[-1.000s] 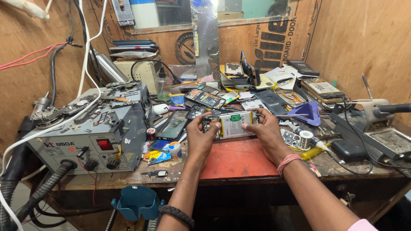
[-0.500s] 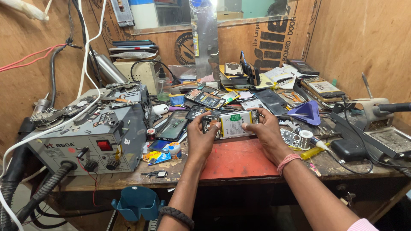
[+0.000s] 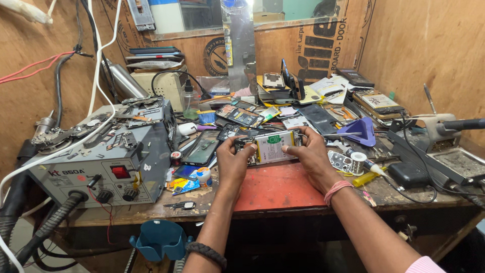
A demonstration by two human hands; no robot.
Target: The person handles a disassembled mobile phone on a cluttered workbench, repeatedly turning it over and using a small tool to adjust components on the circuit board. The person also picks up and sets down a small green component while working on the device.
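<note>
1. The left hand [image 3: 233, 161] and right hand [image 3: 309, 154] clasp an opened phone with white battery [image 3: 269, 146] by its ends, above the red mat [image 3: 283, 189].
2. Fingertips curl behind it, hidden; the grey rework station [image 3: 101, 162] stands left.

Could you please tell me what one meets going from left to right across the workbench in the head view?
Grey rework station → left hand → opened phone → right hand → tape roll → black soldering stand.

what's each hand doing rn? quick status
Left hand: closed on the left end of the opened phone, above the red mat.
Right hand: closed on the phone's right end, thumb on its back.
</note>
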